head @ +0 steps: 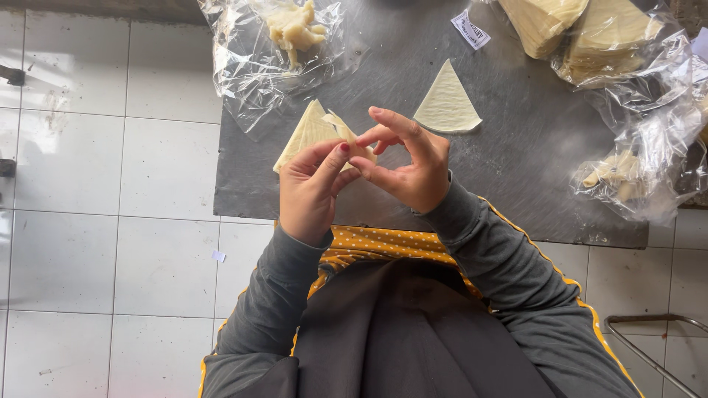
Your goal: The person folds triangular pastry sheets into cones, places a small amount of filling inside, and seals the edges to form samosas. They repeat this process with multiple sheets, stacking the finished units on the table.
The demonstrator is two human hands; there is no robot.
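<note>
Pinched between left hand (310,188) and right hand (409,166): a pale triangular pastry sheet (313,133), half folded, held just above the near edge of the grey metal table (516,169). Farther right, flat on the table, another triangular sheet (446,103) (well apart). Far right, stacked sheets in clear plastic (590,33).

L hand (310,188) & R hand (409,166) pinching, fingertips touching.

pale cream dough sheet (313,133), grey metal table (516,169), mustard polka-dot cloth (376,243)
</note>
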